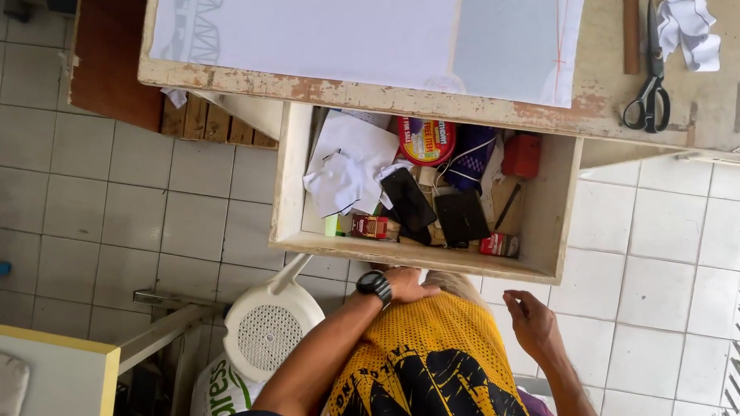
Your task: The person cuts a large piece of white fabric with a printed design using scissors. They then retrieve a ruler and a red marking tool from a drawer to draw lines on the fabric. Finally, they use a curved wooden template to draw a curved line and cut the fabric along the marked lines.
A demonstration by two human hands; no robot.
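1. Left hand (402, 284): lower centre of the frame, just below the front edge of the open drawer (417, 257). A black wristwatch (374, 285) sits on the wrist. The hand rests against the yellow mesh shirt (430, 358); its fingers are curled under and mostly hidden, so I cannot tell whether they hold anything.
2. Right hand (532, 322): lower right of centre, apart from the drawer. Fingers (514, 302) loosely spread and bent, holding nothing.
3. Drawer: pale wood, pulled out from under the table (718, 97), centre of the frame. Contents, left to right:
   - crumpled white paper (348, 168), upper left of the drawer;
   - small green block (335, 225) at the front left;
   - small red box (371, 226) just beside it;
   - red oval tin (426, 141) at the back;
   - two flat black items (435, 209) in the middle, one overlapping the other;
   - red box (521, 156) at the back right.
4. Table top, upper frame: large white sheet (327, 26); black-handled scissors (651, 95), upper right; crumpled white paper scrap (689, 29) just beside the scissors.
5. Floor (84, 190): pale square tiles. White plastic perforated chair part (269, 332), lower left of centre.
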